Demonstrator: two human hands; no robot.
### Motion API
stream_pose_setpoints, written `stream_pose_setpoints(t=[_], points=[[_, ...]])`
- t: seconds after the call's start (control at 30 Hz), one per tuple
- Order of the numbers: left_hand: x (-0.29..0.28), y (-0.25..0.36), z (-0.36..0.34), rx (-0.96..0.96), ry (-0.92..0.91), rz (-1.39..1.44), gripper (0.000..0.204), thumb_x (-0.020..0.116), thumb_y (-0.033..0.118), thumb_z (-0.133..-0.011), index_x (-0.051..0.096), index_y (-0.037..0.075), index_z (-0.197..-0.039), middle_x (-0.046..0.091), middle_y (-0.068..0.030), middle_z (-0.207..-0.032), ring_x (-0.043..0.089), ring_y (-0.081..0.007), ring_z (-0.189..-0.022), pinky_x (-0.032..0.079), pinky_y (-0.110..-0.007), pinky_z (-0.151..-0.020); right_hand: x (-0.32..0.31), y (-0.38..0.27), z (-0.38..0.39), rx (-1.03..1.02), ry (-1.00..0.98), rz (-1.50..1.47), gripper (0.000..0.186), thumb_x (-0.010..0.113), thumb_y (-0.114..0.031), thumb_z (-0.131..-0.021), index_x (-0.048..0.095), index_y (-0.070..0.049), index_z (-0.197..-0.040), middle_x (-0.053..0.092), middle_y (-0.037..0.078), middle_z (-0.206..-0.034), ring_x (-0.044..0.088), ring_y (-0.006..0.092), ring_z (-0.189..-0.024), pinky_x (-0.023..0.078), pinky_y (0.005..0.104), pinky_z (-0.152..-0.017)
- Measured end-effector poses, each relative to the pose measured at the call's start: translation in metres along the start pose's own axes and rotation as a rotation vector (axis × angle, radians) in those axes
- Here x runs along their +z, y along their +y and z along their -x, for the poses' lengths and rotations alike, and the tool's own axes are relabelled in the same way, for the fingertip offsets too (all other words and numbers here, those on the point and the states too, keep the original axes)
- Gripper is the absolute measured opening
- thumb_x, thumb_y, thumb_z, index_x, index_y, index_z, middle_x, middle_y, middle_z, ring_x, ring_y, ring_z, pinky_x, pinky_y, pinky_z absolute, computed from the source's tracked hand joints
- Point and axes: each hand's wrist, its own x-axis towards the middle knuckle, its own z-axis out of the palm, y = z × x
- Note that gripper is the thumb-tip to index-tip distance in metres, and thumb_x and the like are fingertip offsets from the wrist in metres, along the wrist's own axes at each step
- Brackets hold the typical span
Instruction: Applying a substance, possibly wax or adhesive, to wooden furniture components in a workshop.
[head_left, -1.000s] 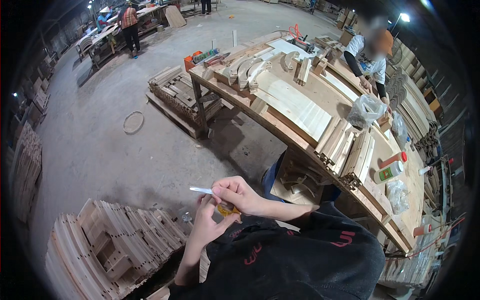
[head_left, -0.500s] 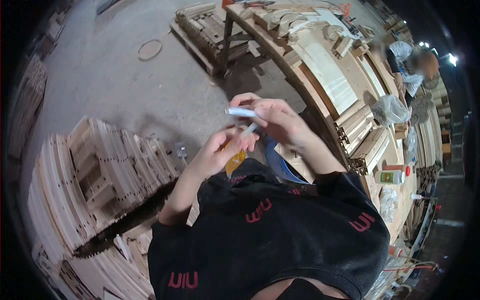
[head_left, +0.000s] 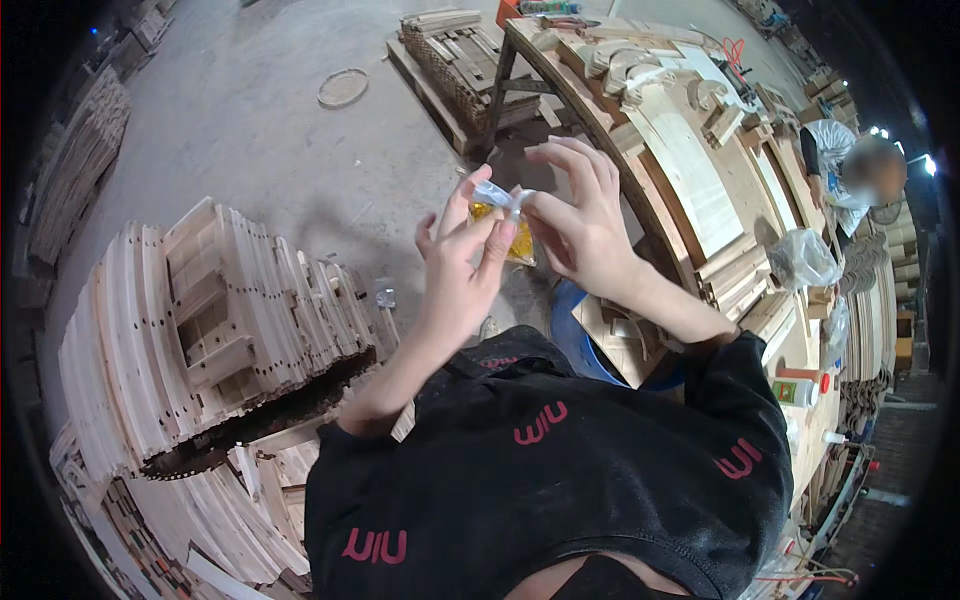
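Here, the right hand (head_left: 592,225) has its thumb and forefinger nearly together, apparently pinching one end of a small white strip (head_left: 489,193), its other fingers lifted and spread. The left hand (head_left: 462,260) is half curled, its forefinger raised beside the strip's other end and its thumb close to the right fingertips; whether it truly grips the strip I cannot tell. Just behind the left thumb sits a yellow packet (head_left: 522,247), partly hidden, and which hand bears it is unclear. The strip lies at the packet's far-left side, its long axis slanting from far left to near right, bridging the gap between the hands, so neither is plainly nearer. To the right of the packet and closer to the body stands a blue tub (head_left: 570,335); left of the packet rises a tall stack of wooden pieces (head_left: 150,335). Right of the packet runs a workbench (head_left: 742,180) bearing a clear plastic bag (head_left: 805,258), and a co-worker (head_left: 830,150) is at its side, well apart from the packet.
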Motion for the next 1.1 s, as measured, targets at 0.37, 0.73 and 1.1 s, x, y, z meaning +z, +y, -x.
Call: stream_pose_setpoints(t=[0.37, 0.73, 1.1], points=[[0.017, 0.003, 0.002, 0.074, 0.395, 0.336, 0.012, 0.063, 0.012, -0.078, 0.066, 0.007, -0.089, 0.063, -0.0031, -0.087, 0.056, -0.0182, -0.098, 0.027, -0.034, -0.092, 0.036, -0.019, 0.017, 0.192, 0.213, -0.370, 0.005, 0.052, 0.002, -0.076, 0.052, -0.001, -0.080, 0.044, 0.020, -0.127, 0.033, 0.0361, -0.125, 0.005, 0.0483, -0.105], [-0.004, -0.007, -0.007, 0.106, 0.373, -0.155, 0.005, 0.065, 0.008, -0.072, 0.060, 0.010, -0.072, 0.061, -0.0006, -0.073, 0.058, -0.0148, -0.073, 0.023, -0.035, -0.092, 0.018, -0.034, 0.021, 0.263, -0.005, -0.306, 0.035, 0.059, -0.010, -0.075, 0.053, 0.003, -0.108, 0.017, 0.032, -0.137, 0.009, 0.0481, -0.129, 0.011, 0.0547, -0.102], [0.008, -0.028, -0.004, -0.164, 0.424, 0.019, 0.012, 0.067, 0.009, -0.074, 0.058, 0.005, -0.068, 0.058, -0.0047, -0.063, 0.053, -0.0132, -0.063, 0.032, -0.028, -0.080, 0.022, -0.011, 0.024, -0.054, 0.982, -0.733, 0.024, 0.069, -0.005, -0.064, 0.045, -0.001, -0.063, 0.050, 0.020, -0.094, 0.046, 0.0356, -0.114, 0.029, 0.0520, -0.098]])
